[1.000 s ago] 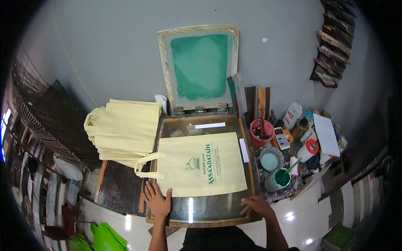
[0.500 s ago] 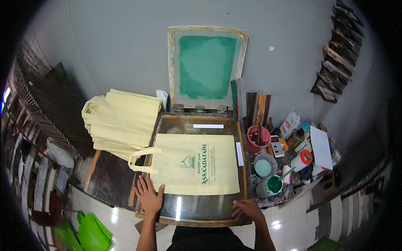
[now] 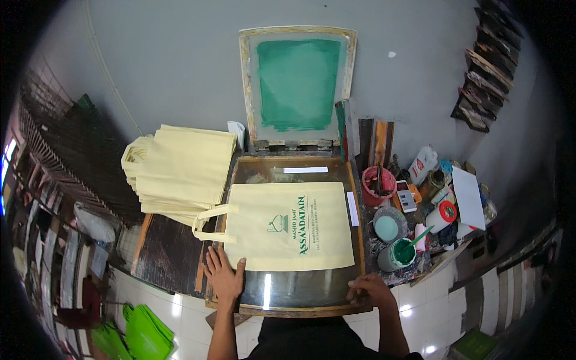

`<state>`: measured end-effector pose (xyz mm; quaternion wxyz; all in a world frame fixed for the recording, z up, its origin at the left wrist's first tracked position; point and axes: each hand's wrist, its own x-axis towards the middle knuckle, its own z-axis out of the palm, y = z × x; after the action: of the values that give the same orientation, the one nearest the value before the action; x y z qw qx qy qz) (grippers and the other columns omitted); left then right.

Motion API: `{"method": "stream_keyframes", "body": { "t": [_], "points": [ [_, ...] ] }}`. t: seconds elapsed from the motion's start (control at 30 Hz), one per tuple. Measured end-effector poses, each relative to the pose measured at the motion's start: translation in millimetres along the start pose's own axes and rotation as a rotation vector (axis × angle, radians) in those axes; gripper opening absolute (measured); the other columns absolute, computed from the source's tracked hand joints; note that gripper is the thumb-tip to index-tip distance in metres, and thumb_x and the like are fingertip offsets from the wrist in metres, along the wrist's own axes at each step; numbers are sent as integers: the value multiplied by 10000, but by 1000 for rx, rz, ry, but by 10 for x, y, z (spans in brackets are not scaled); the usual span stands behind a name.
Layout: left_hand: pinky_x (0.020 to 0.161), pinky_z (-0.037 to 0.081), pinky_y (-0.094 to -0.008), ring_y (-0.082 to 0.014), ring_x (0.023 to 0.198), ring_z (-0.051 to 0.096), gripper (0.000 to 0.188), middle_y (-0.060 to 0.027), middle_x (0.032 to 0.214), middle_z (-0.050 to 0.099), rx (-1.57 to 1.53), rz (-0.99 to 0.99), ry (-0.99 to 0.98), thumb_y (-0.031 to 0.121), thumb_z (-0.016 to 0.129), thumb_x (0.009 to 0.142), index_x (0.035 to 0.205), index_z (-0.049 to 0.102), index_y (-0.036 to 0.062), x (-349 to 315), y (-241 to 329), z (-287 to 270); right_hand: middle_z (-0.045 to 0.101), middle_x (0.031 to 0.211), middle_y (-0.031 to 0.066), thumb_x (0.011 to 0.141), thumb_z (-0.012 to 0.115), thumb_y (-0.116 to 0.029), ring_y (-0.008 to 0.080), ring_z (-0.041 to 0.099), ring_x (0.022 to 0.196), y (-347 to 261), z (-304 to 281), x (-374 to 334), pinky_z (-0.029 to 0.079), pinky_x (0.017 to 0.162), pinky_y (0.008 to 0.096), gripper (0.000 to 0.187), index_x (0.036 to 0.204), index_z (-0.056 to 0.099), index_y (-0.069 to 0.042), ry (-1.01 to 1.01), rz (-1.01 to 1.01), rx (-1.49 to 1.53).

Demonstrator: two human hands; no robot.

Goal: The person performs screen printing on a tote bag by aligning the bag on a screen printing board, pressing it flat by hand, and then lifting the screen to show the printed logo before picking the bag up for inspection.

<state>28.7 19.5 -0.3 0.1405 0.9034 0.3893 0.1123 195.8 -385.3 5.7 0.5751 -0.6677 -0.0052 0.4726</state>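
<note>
A cream tote bag (image 3: 270, 228) with green print lies flat on the glass-topped printing board (image 3: 318, 288), its handles pointing left. My left hand (image 3: 225, 274), fingers spread, rests at the board's left edge just below the handles. Over the board's lower right corner is my right hand (image 3: 370, 292), its fingers curled in and nothing visible in them. Behind the board a printing screen (image 3: 297, 84) with a green-coated middle stands raised on its hinges against the wall. Left of the board sits a stack of cream bags (image 3: 186, 168).
On the right stand a tub of green ink (image 3: 397, 255) with a green stick in it, a pale green bowl (image 3: 386, 228), a pink bucket (image 3: 378, 185) and several bottles. Squeegees (image 3: 375, 141) lean at the wall. Bright green bags (image 3: 148, 332) are low at the left.
The whole view has shifted a little, so everything appears slightly to the right and higher. Against the board, the bag and both hands stay nearly where they were.
</note>
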Motion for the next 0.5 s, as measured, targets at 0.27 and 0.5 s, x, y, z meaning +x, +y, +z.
{"method": "stream_keyframes", "body": {
  "t": [0.27, 0.5],
  "points": [
    [1256, 172, -654, -481, 1586, 233, 918, -301, 1725, 234, 8, 14, 15, 638, 550, 1013, 1623, 357, -20, 24, 5, 31, 790, 858, 220, 1031, 677, -342, 223, 695, 529, -243, 177, -50, 552, 498, 327, 415, 1118, 708, 63, 34, 85, -134],
    [1257, 161, -662, -482, 1593, 210, 922, -302, 1721, 239, 13, 14, 28, 656, 511, 1030, 1634, 340, -20, 0, -19, -1, 783, 829, 212, 1041, 668, -379, 229, 688, 502, -195, 200, 54, 548, 469, 326, 440, 1078, 704, 58, 40, 57, -134]
  ]
}}
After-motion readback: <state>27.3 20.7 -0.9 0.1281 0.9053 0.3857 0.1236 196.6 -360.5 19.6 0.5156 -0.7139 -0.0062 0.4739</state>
